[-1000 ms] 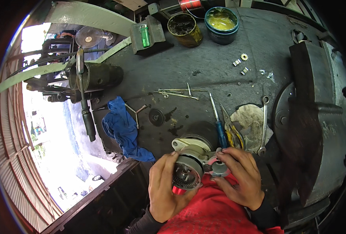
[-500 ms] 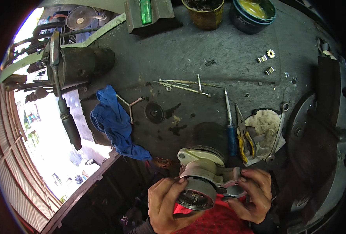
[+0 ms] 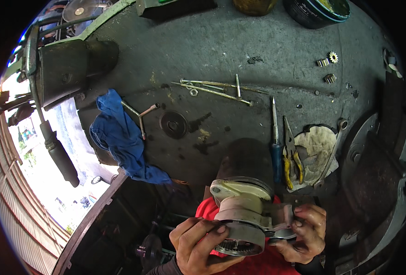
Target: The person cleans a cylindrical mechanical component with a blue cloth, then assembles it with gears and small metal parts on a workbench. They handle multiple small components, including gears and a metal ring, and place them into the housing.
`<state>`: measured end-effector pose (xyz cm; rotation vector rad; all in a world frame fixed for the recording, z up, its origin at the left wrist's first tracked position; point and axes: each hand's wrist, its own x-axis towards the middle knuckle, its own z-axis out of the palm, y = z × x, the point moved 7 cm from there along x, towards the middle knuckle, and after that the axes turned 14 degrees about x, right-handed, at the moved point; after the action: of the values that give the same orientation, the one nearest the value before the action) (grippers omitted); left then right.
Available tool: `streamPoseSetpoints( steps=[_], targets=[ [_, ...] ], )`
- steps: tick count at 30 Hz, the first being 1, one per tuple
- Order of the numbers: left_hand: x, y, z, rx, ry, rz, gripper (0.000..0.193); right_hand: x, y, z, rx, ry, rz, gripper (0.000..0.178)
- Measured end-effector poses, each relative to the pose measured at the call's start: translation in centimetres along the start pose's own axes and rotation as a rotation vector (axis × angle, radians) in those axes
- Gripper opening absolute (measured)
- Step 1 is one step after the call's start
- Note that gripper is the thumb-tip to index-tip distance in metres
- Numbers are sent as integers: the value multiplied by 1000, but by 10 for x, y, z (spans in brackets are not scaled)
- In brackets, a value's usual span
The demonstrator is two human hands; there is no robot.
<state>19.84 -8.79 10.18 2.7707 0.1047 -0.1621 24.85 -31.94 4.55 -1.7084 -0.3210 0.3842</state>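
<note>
Both hands are on a cream and grey metal housing (image 3: 242,206), which looks like the nose of a starter motor. My left hand (image 3: 196,245) grips the grey ring (image 3: 244,236) at its near end, thumb and fingers around the rim; inner teeth show in its opening. My right hand (image 3: 307,231) is closed on the round side collar (image 3: 283,231) at the housing's right. Beyond the housing a dark cylinder (image 3: 249,158) stands partly hidden. Past my right hand lie yellow-handled pliers (image 3: 293,160) and a blue-handled screwdriver (image 3: 277,151).
A blue rag (image 3: 120,137), a three-way socket wrench (image 3: 141,118) and a black disc (image 3: 174,124) lie left. Long bolts (image 3: 216,91) are mid-bench. A combination wrench (image 3: 332,153) rests on a stained cloth (image 3: 315,142). Small gears (image 3: 330,78) sit at right; a tub (image 3: 315,13) stands behind.
The view has shifted, so the far tubs slide toward the upper edge. Both hands and the housing appear slightly lower and further right, with the same grip.
</note>
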Motion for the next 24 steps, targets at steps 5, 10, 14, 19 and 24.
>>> streamPoseSetpoints(
  steps=[5, 10, 14, 19, 24],
  targets=[
    [5, -2, 3, 50, -85, 40, 85, 3, -3, -1, -3, 7, 10, 53],
    [10, -2, 7, -81, -82, -55, 90, 9, -4, 0, -5, -43, 11, 53],
    [10, -1, 11, -215, -80, -47, 86, 17, -8, -1, 11, -78, 25, 58],
    [9, 5, 8, -119, -78, -50, 98, 26, -14, 1, 136, 24, 130, 53],
    [10, 18, -1, -162, -44, -10, 100, 26, -14, 14, 18, 108, 153, 59]
  ],
)
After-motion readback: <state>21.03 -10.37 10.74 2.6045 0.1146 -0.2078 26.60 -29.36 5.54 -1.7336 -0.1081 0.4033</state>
